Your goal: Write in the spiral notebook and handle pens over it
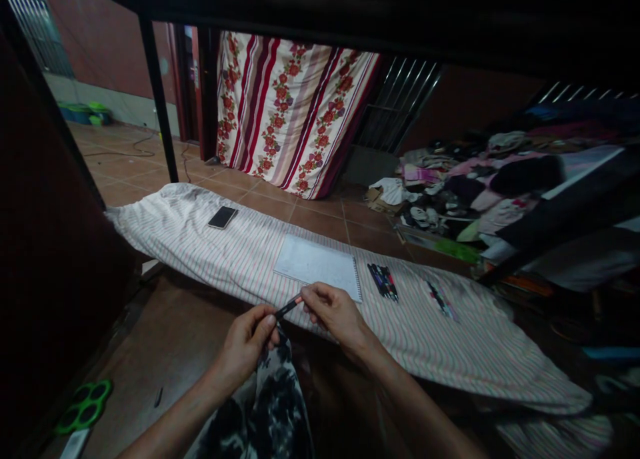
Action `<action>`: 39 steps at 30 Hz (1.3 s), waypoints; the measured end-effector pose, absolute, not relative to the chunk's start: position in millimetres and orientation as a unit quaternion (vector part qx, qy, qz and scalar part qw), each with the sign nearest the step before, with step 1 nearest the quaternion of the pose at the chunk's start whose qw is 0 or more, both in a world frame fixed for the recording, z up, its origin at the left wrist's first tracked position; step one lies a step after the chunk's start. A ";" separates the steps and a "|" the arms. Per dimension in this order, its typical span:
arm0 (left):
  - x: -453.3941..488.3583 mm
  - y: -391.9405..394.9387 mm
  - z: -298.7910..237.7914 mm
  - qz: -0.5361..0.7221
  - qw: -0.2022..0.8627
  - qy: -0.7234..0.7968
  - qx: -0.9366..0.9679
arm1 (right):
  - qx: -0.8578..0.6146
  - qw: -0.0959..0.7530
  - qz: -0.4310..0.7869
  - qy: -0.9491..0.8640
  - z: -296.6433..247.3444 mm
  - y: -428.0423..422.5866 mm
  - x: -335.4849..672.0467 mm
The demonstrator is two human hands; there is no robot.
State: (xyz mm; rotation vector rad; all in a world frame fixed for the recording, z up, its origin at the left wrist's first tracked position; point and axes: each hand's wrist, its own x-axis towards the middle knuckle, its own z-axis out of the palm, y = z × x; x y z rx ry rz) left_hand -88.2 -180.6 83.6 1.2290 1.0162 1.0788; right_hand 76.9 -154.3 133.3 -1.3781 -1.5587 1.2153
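Between my two hands is a dark marker (pixel 289 307) with an orange-red band near its right end. The fingers of my left hand (pixel 249 335) pinch its lower left end, and my right hand (pixel 333 312) pinches the upper right end. Just beyond them a spiral sketchbook (pixel 315 262) lies on a striped cloth (pixel 220 259), a pale page facing up. Right of the sketchbook sits a bundle of dark pens or markers (pixel 383 283). Farther right lies a smaller group of pens (pixel 441 300).
A phone (pixel 223 217) rests on the cloth at the left. A dark post (pixel 161 99) rises behind it. Clothes (pixel 450 179) are heaped at the right, and a flowered curtain (pixel 295 112) hangs behind. A green-framed object (pixel 85 407) lies lower left.
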 end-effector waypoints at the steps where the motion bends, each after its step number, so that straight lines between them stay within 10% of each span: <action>1: -85.8 -174.8 82.5 0.457 0.568 0.436 0.527 | -0.533 0.364 0.463 -0.608 130.8 -147.7 79.3; 28: -25.6 -8.0 0.6 0.392 0.632 0.450 0.495 | -0.513 0.383 0.541 -0.546 47.0 12.7 145.9; 39: -14.8 20.4 -26.6 0.372 0.402 0.497 0.673 | -0.598 0.415 0.480 -0.490 15.2 41.0 160.2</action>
